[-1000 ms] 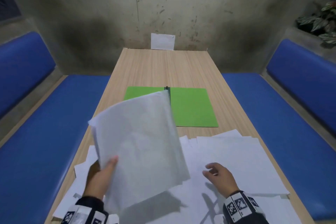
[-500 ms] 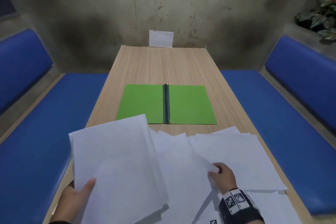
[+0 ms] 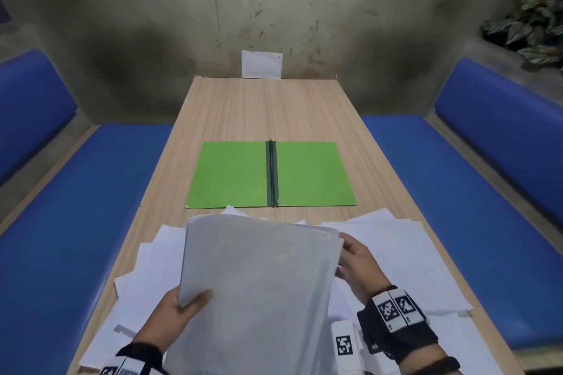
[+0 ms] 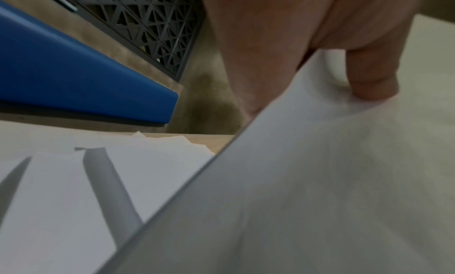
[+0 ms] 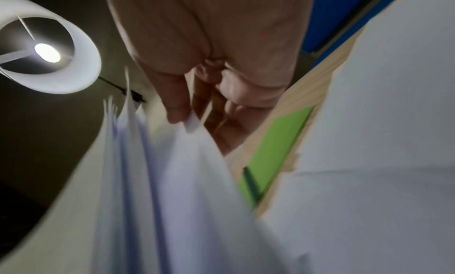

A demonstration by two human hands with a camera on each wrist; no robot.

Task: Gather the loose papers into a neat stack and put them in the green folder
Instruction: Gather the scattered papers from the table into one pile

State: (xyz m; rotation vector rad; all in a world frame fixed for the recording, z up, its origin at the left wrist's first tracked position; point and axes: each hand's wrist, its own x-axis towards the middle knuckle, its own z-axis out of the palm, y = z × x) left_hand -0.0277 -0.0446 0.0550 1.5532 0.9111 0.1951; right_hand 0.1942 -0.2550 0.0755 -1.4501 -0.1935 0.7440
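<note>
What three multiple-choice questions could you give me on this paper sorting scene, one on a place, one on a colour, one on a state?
1. Where does the green folder lie?
A. On the table beyond the loose papers
B. On the left bench
C. Under the held sheets

2. What colour are the benches?
A. Red
B. Blue
C. Grey

3. What state is the folder in?
A. Shut
B. Standing on edge
C. Open flat

Answers:
1 A: in the head view it lies on the table past the loose papers.
2 B: both cushions beside the table are blue.
3 C: both covers lie spread, with the dark spine between them, while the left hand and right hand hold the sheaf of sheets nearer the camera.
</note>
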